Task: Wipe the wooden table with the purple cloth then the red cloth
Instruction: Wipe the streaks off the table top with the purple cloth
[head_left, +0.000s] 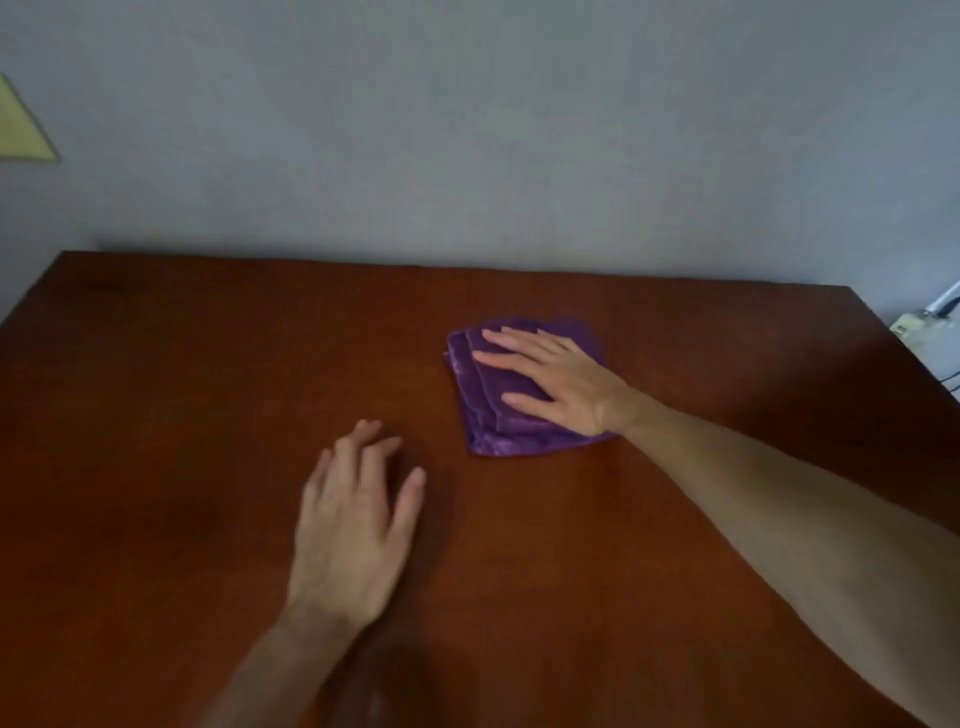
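Right hand (558, 382), fingers straight and spread, presses folded purple cloth (485, 415) on wooden table (182, 364); left hand (353, 525) nearer, fingers relaxed.

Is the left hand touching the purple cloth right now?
No, the left hand rests on the bare wooden table, apart from the purple cloth, which only the right hand presses flat.

Purple cloth (498, 410), reddish-brown table (208, 389)
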